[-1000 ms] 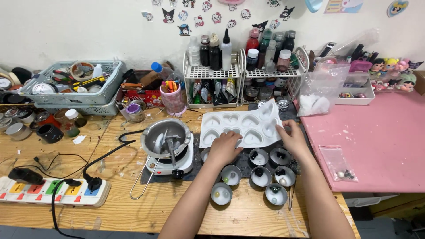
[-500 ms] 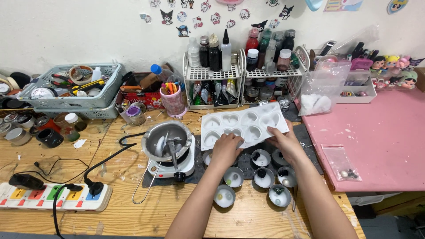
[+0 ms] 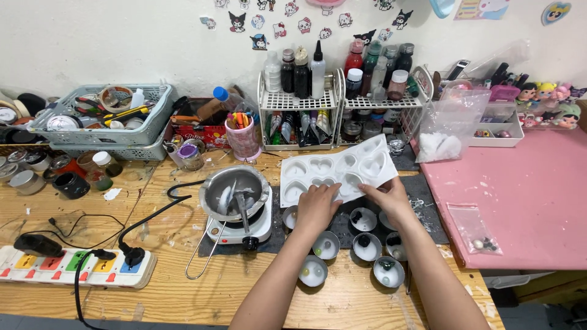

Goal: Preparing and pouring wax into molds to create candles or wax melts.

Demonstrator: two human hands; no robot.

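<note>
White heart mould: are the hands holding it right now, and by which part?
Yes. Both hands hold the white heart mould by its near long edge: the left hand near the middle, the right hand toward the right corner, tilted above the small round cups.

Our left hand (image 3: 316,206) covers the near edge of the white mould (image 3: 339,172), so we can't see the hollows under those fingers. Beneath our right hand (image 3: 389,197) a small metal cup (image 3: 386,220) is mostly hidden, its contents out of sight. Just below the fingertips, the dark bits in the other cups (image 3: 367,244) are too small to identify. Both our forearms run off the bottom edge.
</note>
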